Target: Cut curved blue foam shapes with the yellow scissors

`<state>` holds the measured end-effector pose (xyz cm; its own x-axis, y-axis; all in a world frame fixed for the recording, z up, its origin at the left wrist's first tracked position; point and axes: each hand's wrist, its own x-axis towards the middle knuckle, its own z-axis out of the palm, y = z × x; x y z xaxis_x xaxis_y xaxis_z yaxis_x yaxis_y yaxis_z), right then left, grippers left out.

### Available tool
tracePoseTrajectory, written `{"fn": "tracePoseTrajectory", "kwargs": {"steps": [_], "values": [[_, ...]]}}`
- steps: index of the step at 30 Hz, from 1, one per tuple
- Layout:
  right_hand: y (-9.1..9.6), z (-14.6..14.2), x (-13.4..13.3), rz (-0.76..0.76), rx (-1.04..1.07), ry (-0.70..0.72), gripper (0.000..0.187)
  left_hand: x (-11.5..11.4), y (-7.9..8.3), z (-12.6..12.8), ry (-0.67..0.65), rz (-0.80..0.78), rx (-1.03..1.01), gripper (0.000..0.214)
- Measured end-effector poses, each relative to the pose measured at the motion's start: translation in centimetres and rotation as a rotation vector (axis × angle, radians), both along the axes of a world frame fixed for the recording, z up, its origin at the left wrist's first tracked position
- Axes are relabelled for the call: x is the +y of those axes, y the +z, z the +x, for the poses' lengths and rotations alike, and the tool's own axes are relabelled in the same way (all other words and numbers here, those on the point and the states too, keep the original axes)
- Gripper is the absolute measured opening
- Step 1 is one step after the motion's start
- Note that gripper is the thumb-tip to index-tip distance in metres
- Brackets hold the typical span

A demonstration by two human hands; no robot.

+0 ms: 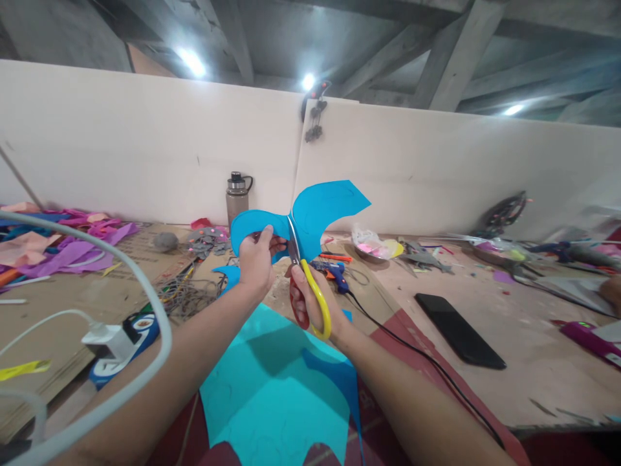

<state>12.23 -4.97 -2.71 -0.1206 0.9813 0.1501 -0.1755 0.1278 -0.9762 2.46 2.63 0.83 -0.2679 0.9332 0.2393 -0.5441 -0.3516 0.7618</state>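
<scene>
Pinched between the thumb and fingers of my left hand [259, 257] is a blue sheet [326, 210], paper or thin foam, raised above the table. It curls into a loop on the left and spreads out to the right. My right hand [310, 301] grips scissors [317, 301] with one yellow and one red handle loop. Their blades point up and lie against the sheet at its narrow middle. Below my hands a large turquoise sheet [276, 388] with faint drawn curves lies nearest me, and a darker blue scrap [334, 372] rests on its right side.
A blue glue gun [339, 278] trails a black cord to the right, near a black phone [458, 330]. A power strip [123, 349] with a white plug sits left. Coloured scraps [72, 243] pile far left; a bottle [237, 197] stands by the white partition [145, 142].
</scene>
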Motion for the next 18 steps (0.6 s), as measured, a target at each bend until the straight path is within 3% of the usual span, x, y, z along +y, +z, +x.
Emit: {"fn": "tracePoseTrajectory", "kwargs": {"steps": [18], "values": [[0.28,0.0,-0.25,-0.011,-0.023,-0.024,0.053,0.1,0.11,-0.26,0.007,0.0,0.044,0.036]]}}
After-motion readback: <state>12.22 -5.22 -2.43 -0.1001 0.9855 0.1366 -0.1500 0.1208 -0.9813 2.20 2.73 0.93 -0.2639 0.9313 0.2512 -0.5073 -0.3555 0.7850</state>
